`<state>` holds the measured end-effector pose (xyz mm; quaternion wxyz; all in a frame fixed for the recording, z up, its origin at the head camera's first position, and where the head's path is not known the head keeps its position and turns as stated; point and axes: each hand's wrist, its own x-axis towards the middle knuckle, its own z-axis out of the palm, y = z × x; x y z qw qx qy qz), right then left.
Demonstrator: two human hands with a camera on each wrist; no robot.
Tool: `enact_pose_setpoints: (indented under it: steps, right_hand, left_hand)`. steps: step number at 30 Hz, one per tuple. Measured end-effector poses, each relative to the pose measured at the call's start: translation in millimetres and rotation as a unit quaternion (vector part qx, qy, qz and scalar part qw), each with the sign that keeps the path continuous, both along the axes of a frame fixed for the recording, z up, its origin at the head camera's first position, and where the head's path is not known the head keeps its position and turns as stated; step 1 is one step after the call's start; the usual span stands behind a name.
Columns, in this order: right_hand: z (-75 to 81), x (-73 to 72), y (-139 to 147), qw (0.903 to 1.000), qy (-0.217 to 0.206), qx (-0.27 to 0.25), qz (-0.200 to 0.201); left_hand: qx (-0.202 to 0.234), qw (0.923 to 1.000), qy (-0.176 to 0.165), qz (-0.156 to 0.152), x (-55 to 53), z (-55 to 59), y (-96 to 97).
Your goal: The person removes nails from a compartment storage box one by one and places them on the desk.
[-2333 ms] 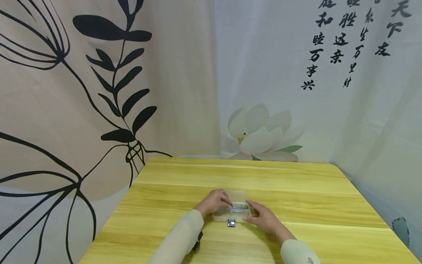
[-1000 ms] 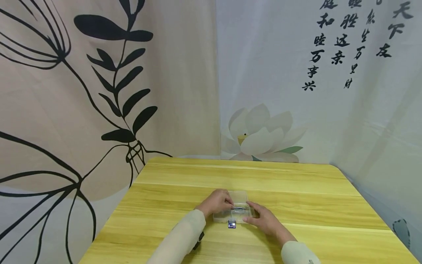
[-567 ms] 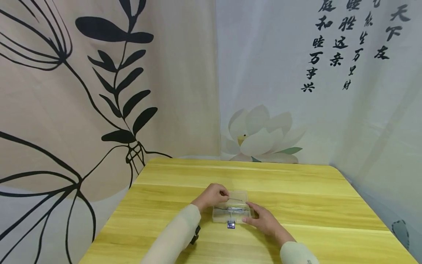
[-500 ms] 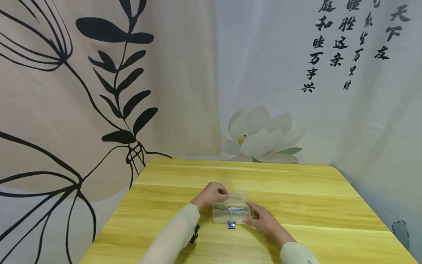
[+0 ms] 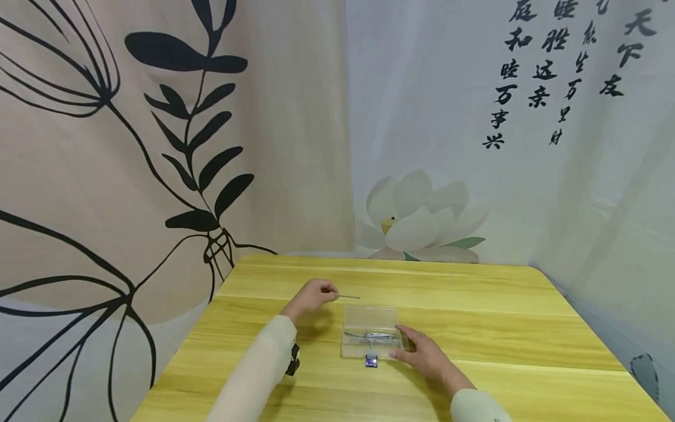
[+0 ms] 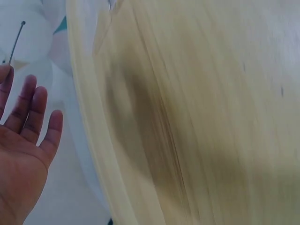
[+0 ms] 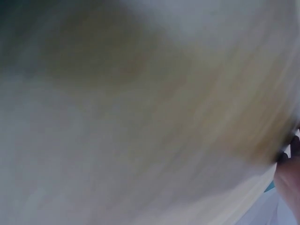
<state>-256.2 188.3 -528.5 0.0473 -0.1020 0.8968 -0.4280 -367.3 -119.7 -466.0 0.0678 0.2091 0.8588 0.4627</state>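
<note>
My left hand [image 5: 312,298] pinches a thin metal rod [image 5: 348,296] between thumb and fingertips, above the table to the back left of the clear plastic box [image 5: 352,348]. In the left wrist view the rod [image 6: 17,41] ends in a small round tip, and the other fingers are spread loosely. The lid [image 5: 370,317] of the box is folded back. Several slim metal tools [image 5: 379,336] lie inside, and a purple-blue clasp [image 5: 371,361] hangs at the front. With thumb in front and fingers behind, my right hand [image 5: 429,355] holds the box's right end.
The box stands on a yellow wood-grain table [image 5: 474,310] with rounded far corners. Printed fabric [image 5: 295,146] hangs behind its far edge. A black strap piece [image 5: 293,360] sits below my left wrist. The right wrist view is blurred.
My left hand has drawn the rod out of the box, lifted it over the lid, and carried it back and to the left. The right hand has stayed at the box.
</note>
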Motion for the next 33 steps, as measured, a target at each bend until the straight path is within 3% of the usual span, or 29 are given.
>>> enact_pose_setpoints:
  steps: [7, 12, 23, 33]
  right_hand:
    - [0.5, 0.8, 0, 1.0000, 0.000, -0.003, 0.007]
    - [2.4, 2.4, -1, 1.0000, -0.004, -0.004, 0.002]
    - [-1.0, -1.2, 1, 1.0000, -0.003, -0.002, 0.007]
    - [0.5, -0.2, 0, 1.0000, -0.003, -0.001, 0.005]
  left_hand:
    - [-0.010, 0.9998, -0.007, 0.015, -8.4, -5.2, -29.3]
    - [-0.018, 0.9997, -0.005, 0.016, -8.8, -8.9, -45.0]
    - [-0.026, 0.9993, -0.020, 0.017, -12.9, -18.5, -65.5]
    - [-0.038, 0.9958, -0.074, 0.037, -13.4, -29.2, -73.5]
